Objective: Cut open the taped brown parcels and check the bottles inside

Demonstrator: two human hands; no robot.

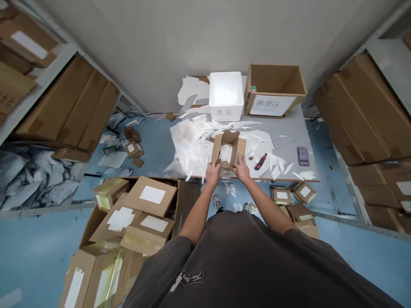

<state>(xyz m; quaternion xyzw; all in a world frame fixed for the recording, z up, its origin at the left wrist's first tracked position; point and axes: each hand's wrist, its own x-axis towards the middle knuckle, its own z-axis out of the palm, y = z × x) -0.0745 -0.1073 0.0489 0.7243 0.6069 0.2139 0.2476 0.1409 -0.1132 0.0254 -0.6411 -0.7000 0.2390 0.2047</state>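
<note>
A small cardboard box (pixel 217 149) stands on the grey table (pixel 293 141) near its front edge, flaps raised and top open. White packing material (pixel 225 152) shows inside it. My left hand (pixel 213 172) grips the near left corner of the box, fingers closed on the cardboard. At the near right corner, my right hand (pixel 240 168) holds the flap between thumb and fingers. A red and black utility knife (pixel 260 161) lies to the right of the box. Crumpled white wrapping (pixel 189 147) and torn paper scraps are spread around it.
A white foam box (pixel 226 100) and a larger open carton (pixel 276 85) with a paper label stand at the table's back. A purple phone-like object (pixel 302 156) lies right. Sealed parcels (pixel 150 196) fill a big carton at left; shelves (pixel 69 64) flank both sides.
</note>
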